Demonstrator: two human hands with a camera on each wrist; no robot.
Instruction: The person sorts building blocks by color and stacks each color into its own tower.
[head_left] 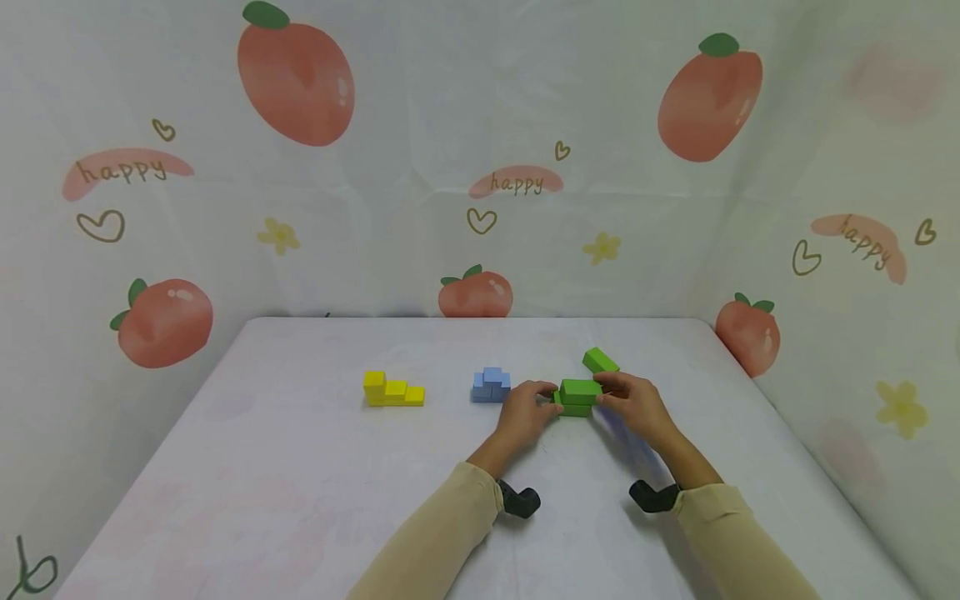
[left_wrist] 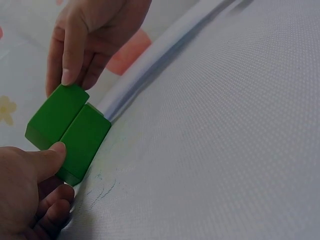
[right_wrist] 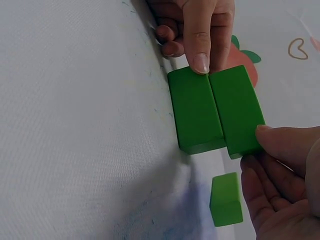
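Two green rectangular blocks lie one on top of the other at the right of centre. The upper block [head_left: 581, 392] sits slightly shifted to the right over the lower block [head_left: 575, 411]. My left hand [head_left: 527, 412] pinches the left end of the lower block, its thumb close to the seam in the left wrist view. At the opposite end, my right hand [head_left: 639, 408] pinches the upper block between thumb and fingers. A third, loose green block [head_left: 601, 360] lies on the table just behind the right hand.
Left of my left hand stands a small stack of blue blocks [head_left: 491, 387]. Farther left are yellow blocks [head_left: 392, 392] in a stepped shape. A white cloth covers the table [head_left: 300, 492]. Behind it hangs a printed backdrop [head_left: 405, 250].
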